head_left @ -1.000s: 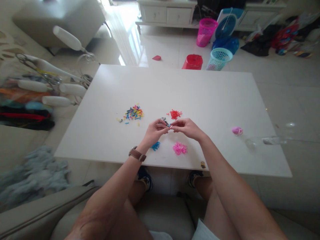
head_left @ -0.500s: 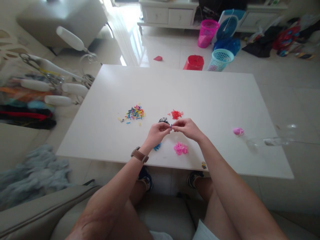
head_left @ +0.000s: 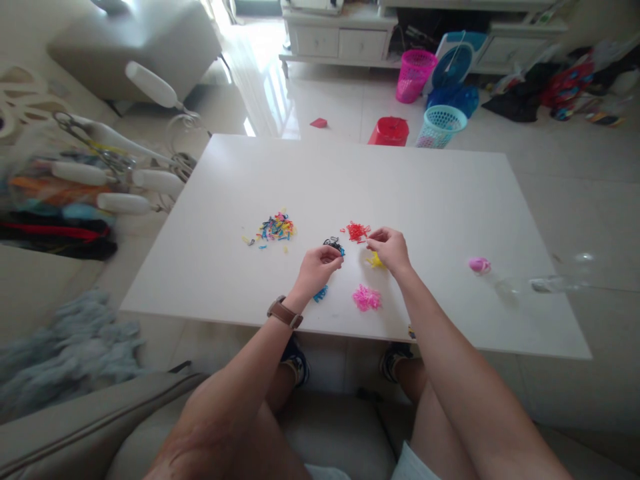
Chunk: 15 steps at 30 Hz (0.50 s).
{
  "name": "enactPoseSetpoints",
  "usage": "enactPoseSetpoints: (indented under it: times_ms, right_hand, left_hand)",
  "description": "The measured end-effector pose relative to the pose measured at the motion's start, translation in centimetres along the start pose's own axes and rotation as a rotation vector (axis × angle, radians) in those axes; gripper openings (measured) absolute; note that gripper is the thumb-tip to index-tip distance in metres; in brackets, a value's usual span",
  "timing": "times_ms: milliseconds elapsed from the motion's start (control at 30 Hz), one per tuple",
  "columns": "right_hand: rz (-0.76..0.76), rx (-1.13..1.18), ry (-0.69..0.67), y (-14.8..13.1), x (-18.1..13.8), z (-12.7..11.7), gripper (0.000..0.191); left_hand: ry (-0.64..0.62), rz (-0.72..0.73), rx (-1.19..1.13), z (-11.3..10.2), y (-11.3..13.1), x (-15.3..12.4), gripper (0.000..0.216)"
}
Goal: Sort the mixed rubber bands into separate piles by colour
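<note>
My left hand [head_left: 320,265] is closed in a pinch, with small blue rubber bands [head_left: 343,253] at its fingertips. Just beyond it lies a pile of black rubber bands [head_left: 331,241], partly covered by the fingers. My right hand [head_left: 391,249] has its fingertips together beside the red rubber bands [head_left: 357,231]; what they pinch is too small to make out. Under that hand are yellow rubber bands [head_left: 373,261], partly hidden. Nearer to me sit pink rubber bands [head_left: 367,298] and a blue pile [head_left: 321,293], the latter partly behind my left wrist.
A mixed-colour pile of bands [head_left: 277,227] lies to the left on the white table [head_left: 425,187], with a few strays around it. On the right are a pink-purple object [head_left: 480,265] and a clear bottle-like object [head_left: 547,285]. Baskets [head_left: 442,125] stand beyond the far edge.
My hands have come apart: the right moved to the right, towards the red pile, uncovering yellow bands. My left hand keeps its pinch with blue at the fingertips. The view shifted slightly.
</note>
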State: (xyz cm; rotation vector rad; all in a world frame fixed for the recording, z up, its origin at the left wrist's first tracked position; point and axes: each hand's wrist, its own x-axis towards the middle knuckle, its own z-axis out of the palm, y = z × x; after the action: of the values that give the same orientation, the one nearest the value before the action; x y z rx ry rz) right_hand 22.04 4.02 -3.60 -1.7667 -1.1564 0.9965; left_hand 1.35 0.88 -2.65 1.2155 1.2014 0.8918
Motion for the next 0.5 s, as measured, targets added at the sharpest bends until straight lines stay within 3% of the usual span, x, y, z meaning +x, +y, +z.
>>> enactPoseSetpoints:
  times_ms: [267, 500]
  right_hand:
    - [-0.118, -0.133, -0.006, -1.0, 0.6, 1.6, 0.023]
    - [-0.155, -0.214, 0.026, -1.8, 0.1, 0.7, 0.022]
  left_hand:
    - [0.017, 0.003, 0.024, -0.9, 0.4, 0.3, 0.009]
    - [0.010, 0.048, 0.144, -1.1, 0.2, 0.3, 0.008]
